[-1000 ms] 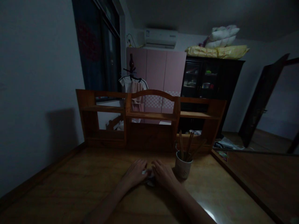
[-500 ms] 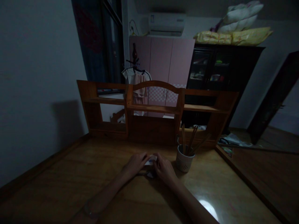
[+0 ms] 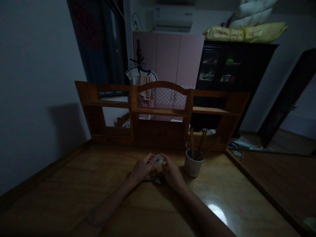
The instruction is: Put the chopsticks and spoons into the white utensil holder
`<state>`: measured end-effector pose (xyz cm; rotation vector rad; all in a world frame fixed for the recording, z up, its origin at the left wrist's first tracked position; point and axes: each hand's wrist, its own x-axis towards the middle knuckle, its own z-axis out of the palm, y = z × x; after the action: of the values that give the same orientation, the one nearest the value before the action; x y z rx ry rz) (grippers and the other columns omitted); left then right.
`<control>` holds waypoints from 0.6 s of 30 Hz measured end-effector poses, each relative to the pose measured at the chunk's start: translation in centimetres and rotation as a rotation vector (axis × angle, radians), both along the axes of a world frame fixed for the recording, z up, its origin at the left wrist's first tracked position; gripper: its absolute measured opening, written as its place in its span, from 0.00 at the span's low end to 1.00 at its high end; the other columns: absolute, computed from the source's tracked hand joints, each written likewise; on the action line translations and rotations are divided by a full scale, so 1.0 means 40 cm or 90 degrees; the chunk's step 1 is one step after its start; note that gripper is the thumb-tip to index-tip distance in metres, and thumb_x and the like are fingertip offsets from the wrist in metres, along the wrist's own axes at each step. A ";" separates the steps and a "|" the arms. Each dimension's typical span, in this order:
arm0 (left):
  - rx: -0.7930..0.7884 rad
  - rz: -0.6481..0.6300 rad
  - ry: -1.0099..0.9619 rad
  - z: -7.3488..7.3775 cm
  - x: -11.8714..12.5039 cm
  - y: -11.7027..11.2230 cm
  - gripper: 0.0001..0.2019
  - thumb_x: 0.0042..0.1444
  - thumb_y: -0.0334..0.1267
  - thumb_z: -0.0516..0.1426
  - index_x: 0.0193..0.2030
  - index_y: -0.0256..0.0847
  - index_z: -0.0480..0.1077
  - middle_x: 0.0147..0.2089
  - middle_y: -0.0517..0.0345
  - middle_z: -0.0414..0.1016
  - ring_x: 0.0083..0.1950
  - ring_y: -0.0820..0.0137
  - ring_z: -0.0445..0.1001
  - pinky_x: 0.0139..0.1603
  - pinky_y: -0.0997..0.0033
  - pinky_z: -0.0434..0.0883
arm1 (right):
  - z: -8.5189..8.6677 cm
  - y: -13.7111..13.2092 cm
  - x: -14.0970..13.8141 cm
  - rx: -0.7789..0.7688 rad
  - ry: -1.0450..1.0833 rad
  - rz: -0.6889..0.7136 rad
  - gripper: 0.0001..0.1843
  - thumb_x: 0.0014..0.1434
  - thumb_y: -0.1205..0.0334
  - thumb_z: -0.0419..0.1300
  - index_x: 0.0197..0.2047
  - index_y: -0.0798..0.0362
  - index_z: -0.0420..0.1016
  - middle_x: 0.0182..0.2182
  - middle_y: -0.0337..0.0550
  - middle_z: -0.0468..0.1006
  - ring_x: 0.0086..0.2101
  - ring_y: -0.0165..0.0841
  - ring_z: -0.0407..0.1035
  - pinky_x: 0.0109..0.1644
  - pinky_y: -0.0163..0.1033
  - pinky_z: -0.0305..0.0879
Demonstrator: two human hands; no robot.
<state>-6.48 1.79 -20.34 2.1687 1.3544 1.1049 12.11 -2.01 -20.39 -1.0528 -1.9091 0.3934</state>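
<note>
A small white object with blue marks (image 3: 158,160) is held over the wooden table; the dim light hides its exact kind. My left hand (image 3: 144,168) pinches its left side between thumb and fingers. My right hand (image 3: 171,170) has curled fingers at its right edge, with the fingertips touching it. Below and between the hands lies a thin spoon-like thing (image 3: 157,180), its dark handle pointing left and its pale end partly in the shadow of my right hand.
A white cup (image 3: 194,167) holding several wooden sticks (image 3: 201,144) stands just right of my right hand. Behind the hands, a wooden shelf unit (image 3: 160,113) runs along the table's back. A raised edge (image 3: 256,184) borders the table's right side.
The white object has turned from lying nearly flat between the hands to a tilted, rounder outline. My right fingers have loosened and spread slightly. The camera view has shifted a little.
</note>
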 end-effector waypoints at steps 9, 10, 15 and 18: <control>0.022 -0.008 0.007 -0.002 -0.006 0.002 0.13 0.60 0.36 0.51 0.50 0.44 0.68 0.43 0.56 0.76 0.40 0.66 0.75 0.39 0.72 0.69 | -0.007 0.009 0.003 -0.019 0.023 -0.003 0.29 0.62 0.71 0.47 0.65 0.46 0.54 0.56 0.46 0.69 0.45 0.33 0.70 0.51 0.41 0.65; 0.023 -0.014 0.004 -0.004 -0.007 0.003 0.14 0.60 0.35 0.50 0.51 0.44 0.68 0.45 0.56 0.76 0.41 0.66 0.75 0.41 0.71 0.69 | -0.006 0.009 0.003 -0.018 0.023 -0.007 0.28 0.63 0.70 0.47 0.65 0.46 0.54 0.55 0.46 0.69 0.44 0.33 0.70 0.50 0.41 0.66; 0.060 -0.052 -0.030 -0.017 -0.009 0.017 0.16 0.58 0.32 0.50 0.52 0.41 0.68 0.52 0.53 0.73 0.52 0.64 0.71 0.54 0.67 0.66 | 0.003 0.004 0.001 -0.009 0.025 -0.020 0.26 0.63 0.69 0.47 0.64 0.47 0.55 0.52 0.46 0.71 0.41 0.33 0.70 0.47 0.40 0.66; 0.074 -0.056 -0.027 -0.022 -0.009 0.023 0.16 0.58 0.31 0.49 0.51 0.40 0.69 0.52 0.52 0.73 0.52 0.64 0.70 0.55 0.66 0.66 | 0.006 0.002 0.000 -0.016 0.024 -0.026 0.25 0.64 0.67 0.47 0.64 0.46 0.55 0.48 0.45 0.72 0.36 0.32 0.70 0.44 0.39 0.67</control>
<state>-6.82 2.72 -21.20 2.2499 1.1918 1.2152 12.10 -1.95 -20.14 -1.0912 -1.8518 0.4123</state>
